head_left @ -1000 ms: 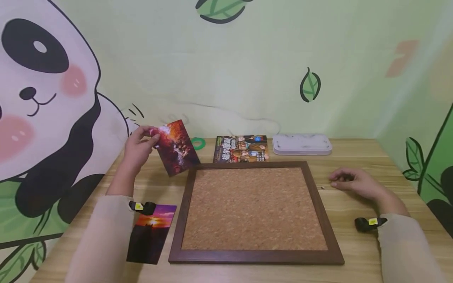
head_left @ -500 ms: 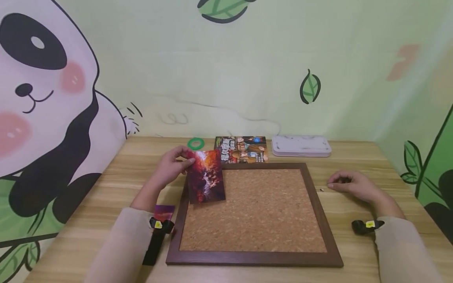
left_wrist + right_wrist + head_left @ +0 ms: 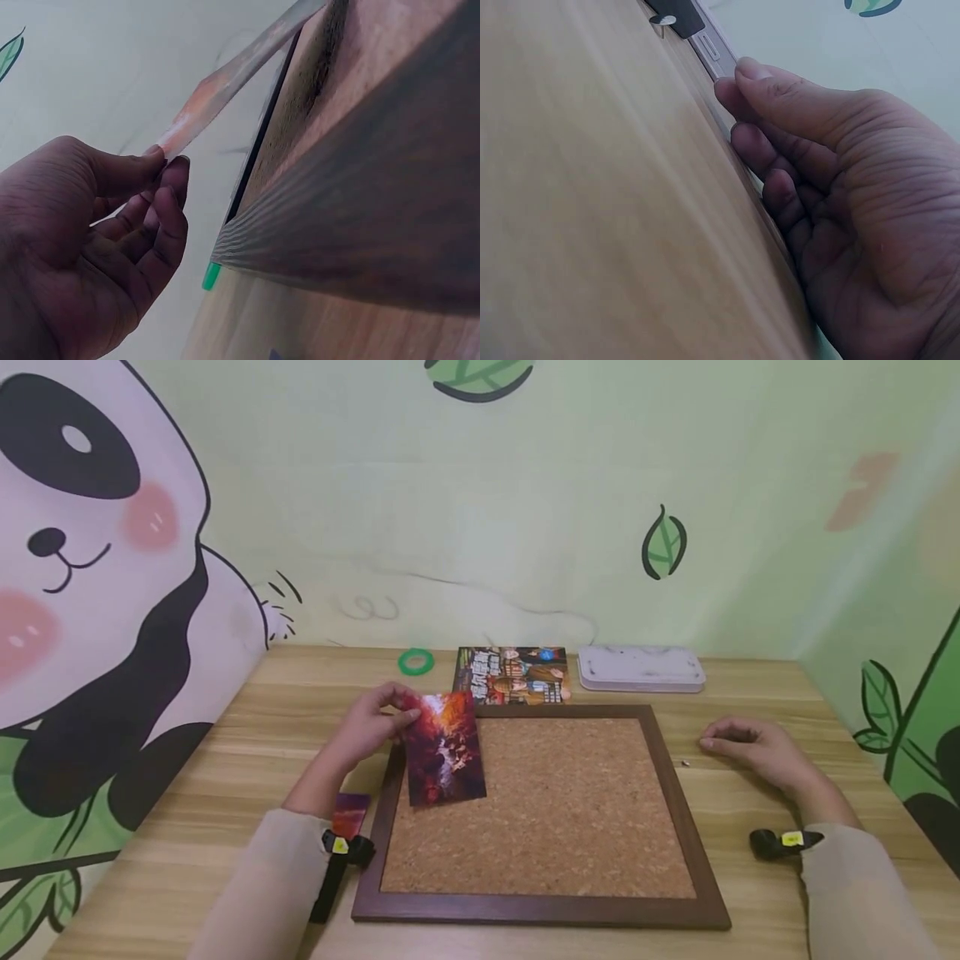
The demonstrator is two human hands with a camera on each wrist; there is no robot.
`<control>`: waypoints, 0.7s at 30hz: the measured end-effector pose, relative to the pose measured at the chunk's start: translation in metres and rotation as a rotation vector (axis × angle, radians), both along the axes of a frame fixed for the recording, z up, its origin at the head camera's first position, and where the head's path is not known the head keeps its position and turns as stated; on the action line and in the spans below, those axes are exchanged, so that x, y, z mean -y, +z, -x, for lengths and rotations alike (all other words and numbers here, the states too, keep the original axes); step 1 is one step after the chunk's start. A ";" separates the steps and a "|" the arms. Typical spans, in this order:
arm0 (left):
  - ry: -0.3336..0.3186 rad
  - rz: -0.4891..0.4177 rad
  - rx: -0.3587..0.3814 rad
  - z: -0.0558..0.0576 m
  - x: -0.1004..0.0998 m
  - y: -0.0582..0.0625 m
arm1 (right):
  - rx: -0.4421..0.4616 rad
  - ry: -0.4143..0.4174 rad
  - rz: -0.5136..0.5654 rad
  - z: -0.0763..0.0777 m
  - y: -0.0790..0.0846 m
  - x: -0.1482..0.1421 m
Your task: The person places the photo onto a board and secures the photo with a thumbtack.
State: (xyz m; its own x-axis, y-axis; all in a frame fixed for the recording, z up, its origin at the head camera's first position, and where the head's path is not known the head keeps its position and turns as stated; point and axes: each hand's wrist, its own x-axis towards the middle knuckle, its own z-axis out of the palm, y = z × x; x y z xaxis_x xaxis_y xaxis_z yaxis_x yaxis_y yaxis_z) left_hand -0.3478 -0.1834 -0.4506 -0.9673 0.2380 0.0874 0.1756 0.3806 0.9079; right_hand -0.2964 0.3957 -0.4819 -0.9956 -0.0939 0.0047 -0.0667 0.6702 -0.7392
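My left hand pinches a photo print of a fiery red and purple scene by its upper left corner. The print stands over the upper left part of a cork board with a brown frame. In the left wrist view, thumb and index finger grip the card's edge. Whether its lower edge touches the cork, I cannot tell. My right hand rests on the table right of the board, fingers loosely curled, nothing visible in them. A small metal thumbtack lies just beyond its fingertips.
A sunset photo lies left of the board, partly hidden under my left forearm. Behind the board are a green tape ring, a comic-style booklet and a whitish pencil case. The painted wall closes off the table's back.
My left hand has brought the fiery print rightward and down, from left of the board to over its upper left part, turning it more upright. The right hand has stayed put.
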 end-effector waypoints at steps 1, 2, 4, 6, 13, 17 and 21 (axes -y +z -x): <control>-0.007 0.007 0.003 0.000 0.000 -0.001 | 0.002 -0.004 0.003 0.000 0.000 0.000; -0.013 0.016 0.012 -0.001 0.000 -0.002 | 0.004 -0.008 0.006 0.000 0.000 0.000; -0.024 0.042 0.031 -0.002 0.000 -0.003 | 0.002 -0.013 0.015 0.000 0.000 0.000; -0.033 0.074 0.046 -0.004 -0.001 -0.003 | -0.003 -0.014 0.025 0.000 0.000 0.000; -0.067 0.161 0.041 -0.008 -0.006 -0.003 | -0.022 -0.005 0.057 0.002 -0.001 0.000; -0.106 0.207 0.026 -0.009 -0.006 -0.005 | -0.013 -0.002 0.068 0.001 -0.002 0.000; -0.120 0.305 -0.041 -0.008 -0.005 -0.009 | 0.002 -0.007 0.069 0.000 -0.002 0.001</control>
